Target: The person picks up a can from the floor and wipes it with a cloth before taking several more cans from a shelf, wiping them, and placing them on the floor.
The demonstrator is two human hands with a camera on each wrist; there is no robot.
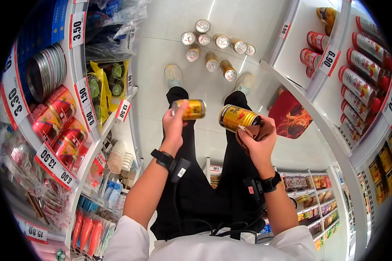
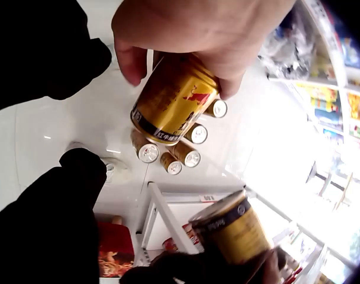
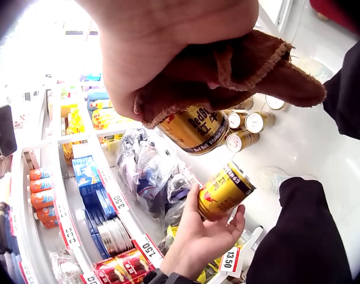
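My left hand (image 1: 175, 126) grips a gold can (image 1: 194, 109) by one end, holding it sideways above the legs. In the left wrist view the same can (image 2: 175, 97) tilts beneath the fingers. My right hand (image 1: 261, 141) holds a brown cloth (image 1: 262, 131) against a second gold can (image 1: 238, 118). The right wrist view shows that cloth (image 3: 227, 80) bunched over the can (image 3: 194, 129), covering part of it. The two cans are apart. On the floor past the feet stand several gold cans (image 1: 211, 61) with silver tops.
Shelves with price tags (image 1: 77, 29) and packaged goods rise on the left. On the right, shelves hold red-and-white cans (image 1: 356, 82). A red stool (image 1: 290, 115) with a food picture is beside the right leg. Shoes (image 1: 173, 76) rest on the tiled floor.
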